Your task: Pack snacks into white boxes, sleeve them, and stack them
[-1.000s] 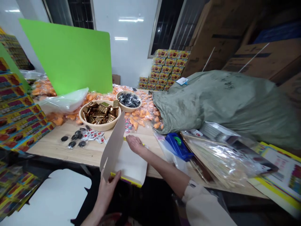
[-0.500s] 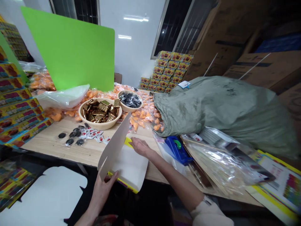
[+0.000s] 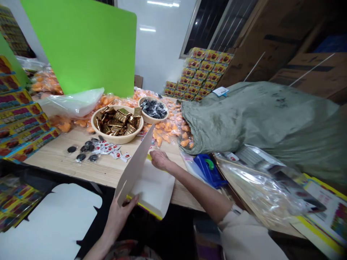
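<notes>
A half-folded cardboard box (image 3: pixel 154 186), white inside with yellow edges, is held over the table's front edge. My left hand (image 3: pixel 122 211) grips its near left corner, thumb on the yellow edge. At the far side, my right hand (image 3: pixel 160 160) is closed on the box's yellow flap, its fingers curled and partly hidden. One tall side panel (image 3: pixel 137 162) stands up on the left. Beyond the box are a bowl (image 3: pixel 119 140) of gold-wrapped packets and a smaller bowl (image 3: pixel 154 120) of black wrapped pieces. Small white-and-red sachets (image 3: pixel 110 148) and black discs (image 3: pixel 80 157) lie left of the box.
A large green sack (image 3: pixel 244 119) lies at the right, spilling bagged orange pieces (image 3: pixel 165 131). A blue tape dispenser (image 3: pixel 207 171) and plastic-wrapped sticks (image 3: pixel 260 191) are nearer. Flat white cardboard blanks (image 3: pixel 56 224) sit lower left. Stacked yellow boxes (image 3: pixel 24 122) rise at left; a green board (image 3: pixel 86 50) stands behind.
The view has shifted slightly. Both hands still grip the box in nearly the same places; the right hand's fingers have curled more tightly at the far flap.
</notes>
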`<action>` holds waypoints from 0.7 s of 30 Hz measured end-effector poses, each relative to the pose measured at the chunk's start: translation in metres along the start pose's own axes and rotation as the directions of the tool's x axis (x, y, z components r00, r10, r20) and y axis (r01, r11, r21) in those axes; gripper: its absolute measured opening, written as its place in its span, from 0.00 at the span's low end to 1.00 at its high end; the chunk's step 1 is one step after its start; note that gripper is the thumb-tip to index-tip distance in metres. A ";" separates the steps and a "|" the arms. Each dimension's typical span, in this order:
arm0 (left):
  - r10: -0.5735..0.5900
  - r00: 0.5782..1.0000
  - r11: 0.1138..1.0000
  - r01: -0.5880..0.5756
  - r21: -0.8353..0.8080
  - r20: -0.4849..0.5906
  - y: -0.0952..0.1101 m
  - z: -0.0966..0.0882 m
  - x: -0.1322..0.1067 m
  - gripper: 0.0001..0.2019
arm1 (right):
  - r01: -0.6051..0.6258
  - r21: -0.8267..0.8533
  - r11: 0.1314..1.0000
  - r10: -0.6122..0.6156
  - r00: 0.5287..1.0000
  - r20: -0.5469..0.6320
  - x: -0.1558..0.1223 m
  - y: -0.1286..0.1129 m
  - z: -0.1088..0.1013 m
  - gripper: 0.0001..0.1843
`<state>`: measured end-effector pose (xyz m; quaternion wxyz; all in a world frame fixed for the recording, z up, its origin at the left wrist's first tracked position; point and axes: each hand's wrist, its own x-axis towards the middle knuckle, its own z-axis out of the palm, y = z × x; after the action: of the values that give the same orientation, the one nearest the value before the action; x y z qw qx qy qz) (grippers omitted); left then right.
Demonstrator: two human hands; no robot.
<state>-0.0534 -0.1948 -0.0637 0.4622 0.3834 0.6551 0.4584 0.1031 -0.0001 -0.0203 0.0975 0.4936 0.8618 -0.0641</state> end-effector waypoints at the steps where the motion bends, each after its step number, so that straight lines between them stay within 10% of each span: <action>1: -0.003 1.000 1.000 0.003 0.015 0.002 0.000 0.000 0.000 0.21 | 0.005 -0.010 1.000 -0.005 1.000 -0.005 -0.002 -0.003 0.005 0.17; 8: -0.039 0.999 0.999 0.039 0.005 -0.011 -0.007 -0.002 0.003 0.25 | -0.032 -0.041 0.999 0.028 0.995 -0.097 -0.017 -0.020 0.031 0.20; 21: -0.125 0.992 0.984 0.126 -0.130 0.010 -0.009 -0.011 0.013 0.32 | -0.073 -0.003 0.997 0.073 0.997 0.038 -0.060 0.022 0.028 0.19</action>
<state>-0.0683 -0.1877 -0.0745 0.5149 0.3110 0.6462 0.4696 0.1541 -0.0452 -0.0341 0.1164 0.5235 0.8412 -0.0691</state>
